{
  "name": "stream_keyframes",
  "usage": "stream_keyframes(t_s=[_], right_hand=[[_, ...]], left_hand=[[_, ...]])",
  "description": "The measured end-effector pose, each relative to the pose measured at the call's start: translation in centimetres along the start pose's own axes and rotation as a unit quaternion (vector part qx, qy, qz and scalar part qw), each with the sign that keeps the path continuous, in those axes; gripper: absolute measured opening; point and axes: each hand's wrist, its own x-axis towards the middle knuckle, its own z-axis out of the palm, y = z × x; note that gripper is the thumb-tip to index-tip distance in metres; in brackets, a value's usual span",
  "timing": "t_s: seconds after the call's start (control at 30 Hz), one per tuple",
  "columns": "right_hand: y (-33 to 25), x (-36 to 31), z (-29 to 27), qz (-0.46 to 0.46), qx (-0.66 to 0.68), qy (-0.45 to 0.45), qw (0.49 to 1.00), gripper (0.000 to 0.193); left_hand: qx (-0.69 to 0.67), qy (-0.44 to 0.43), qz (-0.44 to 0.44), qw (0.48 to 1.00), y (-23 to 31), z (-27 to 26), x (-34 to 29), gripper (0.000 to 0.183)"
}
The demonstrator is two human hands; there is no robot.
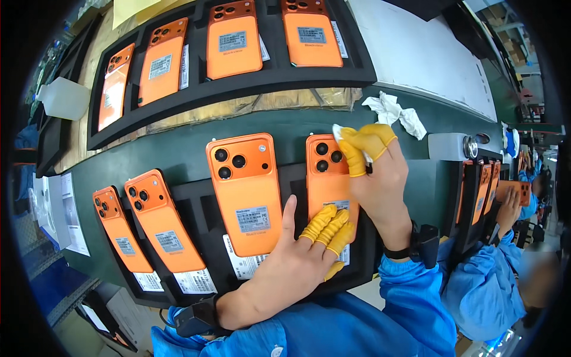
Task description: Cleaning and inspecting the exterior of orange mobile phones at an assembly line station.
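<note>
An orange phone lies back up at the right end of the near black foam tray. My left hand rests over its lower part, the fingers in yellow finger cots laid on the phone and label, the bare index finger stretched out. At the phone's top right corner, beside the camera lenses, my right hand pinches a white wipe in its yellow-covered fingers. Three more orange phones fill the tray to the left, the nearest one close to my left index finger. White label strips stick out below them.
Beyond stands a second black tray of orange phones. Crumpled white wipes lie on the green table. A white bottle is at the far left, a clear container with a metal top at right. A co-worker handles a phone at far right.
</note>
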Motion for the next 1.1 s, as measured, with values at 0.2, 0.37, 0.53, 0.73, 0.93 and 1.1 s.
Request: stream_keyframes(t_s=[0.2, 0.37, 0.53, 0.73, 0.93, 1.1], right_hand=[[-0.1, -2.2, -2.0, 0.104, -0.083, 0.019, 0.991, 0.020], [-0.4, -3.1, -4.2, 0.179, -0.059, 0.062, 0.980, 0.022], [-0.3, -0.4, -2.2, 0.124, 0.008, 0.027, 0.992, 0.025], [-2.9, -4.2, -3.5, 0.148, -0.011, -0.021, 0.989, 0.022], [-3.6, -1.1, -5.6, 0.171, 0.006, -0.010, 0.985, 0.020], [-6.6, 2.0, -0.9, -0.021, 0.058, -0.109, 0.992, 0.025]], left_hand=[[0.010, 0.017, 0.007, 1.000, -0.2, -0.3, 0.3, 0.041], [-0.016, -0.028, -0.001, 0.999, 0.1, -0.2, 0.1, 0.042], [0.010, -0.007, -0.021, 1.000, 0.2, -0.4, 0.5, 0.043], [0.012, 0.021, -0.016, 1.000, 0.3, -0.2, 0.5, 0.045], [-0.058, 0.089, -0.047, 0.993, 0.0, -3.3, -2.8, 0.054], [0.010, 0.028, -0.113, 0.993, -2.8, -1.8, -8.0, 0.054]])
